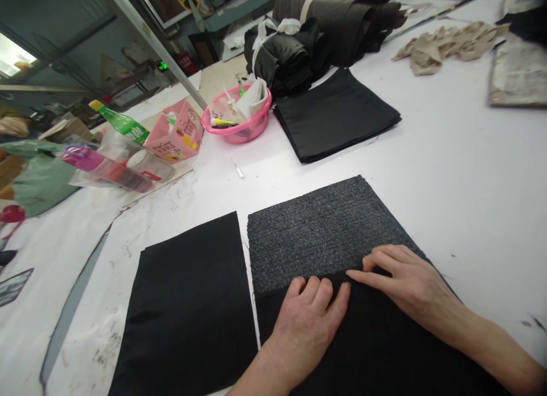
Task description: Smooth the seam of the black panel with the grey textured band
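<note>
Touching black cloth (pixel 384 350) bordering speckled fabric (pixel 320 231), left hand (pixel 307 319), right hand (pixel 412 279) both curled; cannot tell if gripping.

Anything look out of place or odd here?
Two minor things: a beige cloth lies crumpled at upper right, unlike the flat black fabric stack to its left, and the white tabletop has dark smudges at lower left, so it looks soiled.

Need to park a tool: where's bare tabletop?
Bare tabletop lies between the right hand, beige cloth and far black stack. Crowded: upper left, with pink basin, pink box and green bottle. Left hand rests on black fabric.
</note>
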Demonstrator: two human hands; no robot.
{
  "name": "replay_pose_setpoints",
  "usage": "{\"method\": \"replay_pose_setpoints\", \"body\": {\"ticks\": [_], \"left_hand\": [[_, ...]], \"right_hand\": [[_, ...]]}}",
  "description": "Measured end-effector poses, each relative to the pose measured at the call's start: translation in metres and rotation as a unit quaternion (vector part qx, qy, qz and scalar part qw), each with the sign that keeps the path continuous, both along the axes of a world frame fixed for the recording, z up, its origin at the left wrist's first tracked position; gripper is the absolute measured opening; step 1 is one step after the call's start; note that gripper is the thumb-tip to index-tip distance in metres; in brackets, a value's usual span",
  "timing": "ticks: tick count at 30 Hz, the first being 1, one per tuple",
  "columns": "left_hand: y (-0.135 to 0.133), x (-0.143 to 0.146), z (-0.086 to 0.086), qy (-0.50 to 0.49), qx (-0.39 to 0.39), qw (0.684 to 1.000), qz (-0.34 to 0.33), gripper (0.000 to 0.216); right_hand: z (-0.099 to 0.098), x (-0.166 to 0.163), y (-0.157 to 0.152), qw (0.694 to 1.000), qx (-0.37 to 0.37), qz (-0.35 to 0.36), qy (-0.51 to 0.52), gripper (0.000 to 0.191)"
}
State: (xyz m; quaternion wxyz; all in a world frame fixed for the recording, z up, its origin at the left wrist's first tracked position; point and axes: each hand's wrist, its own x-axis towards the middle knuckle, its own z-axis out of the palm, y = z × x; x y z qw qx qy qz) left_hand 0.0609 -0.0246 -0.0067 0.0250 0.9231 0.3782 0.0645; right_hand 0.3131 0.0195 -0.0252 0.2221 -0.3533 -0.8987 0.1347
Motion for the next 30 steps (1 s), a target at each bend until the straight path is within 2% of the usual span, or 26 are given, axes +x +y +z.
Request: {"method": "replay_pose_setpoints", "body": {"ticks": [3, 10, 20, 26, 30], "left_hand": [[0.0, 0.002, 0.0, 0.012, -0.007, 1.0, 0.004, 0.038], [-0.003, 0.0, -0.01, -0.027, 0.041, 0.999, 0.022, 0.029], [-0.002, 0.005, 0.0, 0.016, 0.008, 1.0, 0.011, 0.039], [-0.004, 0.001, -0.009, -0.03, 0.041, 0.998, 0.031, 0.028], [-0.005, 0.0, -0.009, -0.032, 0.041, 0.998, 0.029, 0.029]], "right_hand": [[0.0, 0.0, 0.0, 1.0, 0.004, -0.001, -0.005, 0.032], [0.001, 0.0, 0.0, 1.0, 0.018, 0.007, -0.006, 0.032], [-0.002, -0.001, -0.001, 0.999, 0.031, 0.015, -0.015, 0.031], [-0.001, -0.001, 0.0, 0.999, 0.024, 0.018, -0.012, 0.032], [0.001, -0.002, 0.0, 1.0, 0.023, 0.015, -0.015, 0.033]]}}
